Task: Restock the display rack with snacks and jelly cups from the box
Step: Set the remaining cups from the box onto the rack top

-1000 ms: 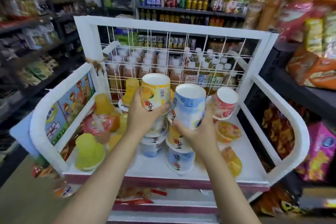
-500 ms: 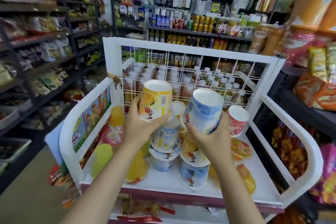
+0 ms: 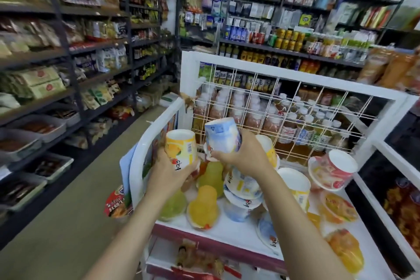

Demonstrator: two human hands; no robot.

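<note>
My left hand (image 3: 169,169) grips a yellow jelly cup (image 3: 181,151), held upside down over the left side of the white display rack (image 3: 293,80). My right hand (image 3: 244,158) grips a blue jelly cup (image 3: 221,135), tilted left, just above a pile of upturned blue and yellow cups (image 3: 242,198) on the rack's top shelf. A red cup (image 3: 333,169) leans against the wire back at the right. Small yellow and green jelly cups (image 3: 203,207) lie along the shelf's left side. No box is in view.
The rack's wire grid back (image 3: 284,118) has bottles behind it. Orange jelly packs (image 3: 345,250) lie on the shelf's right side. Dark shelving with snack bags (image 3: 45,79) lines the aisle at left; drinks shelves (image 3: 295,41) stand behind. Snack bags hang at the right (image 3: 402,207).
The view has swung left and lifted, so the rack now sits at the right. Both hands have carried their cups leftward, and the blue cup now tilts over toward the yellow one.
</note>
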